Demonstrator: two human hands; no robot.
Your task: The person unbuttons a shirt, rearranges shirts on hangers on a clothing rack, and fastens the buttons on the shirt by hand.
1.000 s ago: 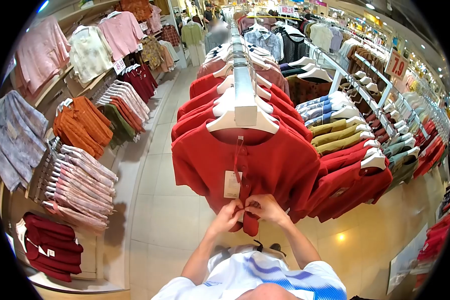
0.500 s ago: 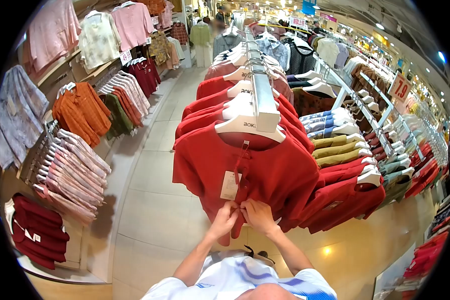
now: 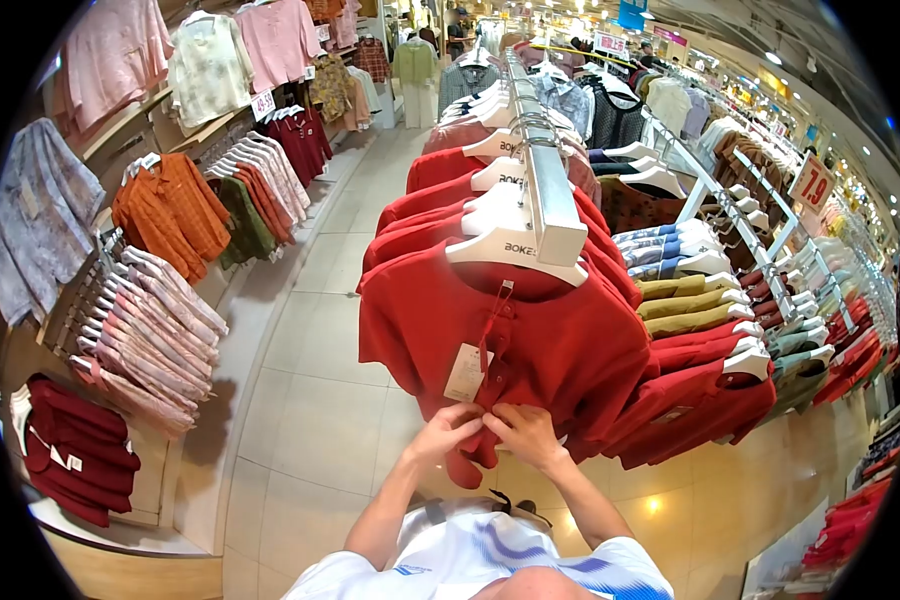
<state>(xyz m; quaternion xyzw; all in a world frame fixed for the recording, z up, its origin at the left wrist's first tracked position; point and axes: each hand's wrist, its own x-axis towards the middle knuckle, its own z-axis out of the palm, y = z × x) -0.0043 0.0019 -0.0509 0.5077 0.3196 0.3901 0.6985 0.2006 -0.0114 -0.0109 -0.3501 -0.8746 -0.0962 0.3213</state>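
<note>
A red shirt (image 3: 560, 340) hangs facing me on a white hanger (image 3: 515, 252) at the near end of a metal rack. Below its collar, a paper tag (image 3: 467, 373) hangs from a red cord, beside the buttoned front strip. Just under the tag, my left hand (image 3: 448, 431) pinches the front strip of the shirt from the left. My right hand (image 3: 526, 432) pinches the same strip from the right, its fingertips nearly touching those of my left hand. The small part between the fingertips is hidden. Loose red cloth hangs down below both hands.
The metal rail (image 3: 555, 205) runs away from me with more red shirts behind. On the right, another rack holds mustard shirts (image 3: 690, 305) and red ones. Wall racks on the left hold an orange shirt (image 3: 170, 215) and pink patterned shirts (image 3: 155, 335). Tiled floor (image 3: 315, 345) lies between.
The rack and shirt appear slightly farther right in view. Both hands still grip the front strip, and the tag has tilted a little.
</note>
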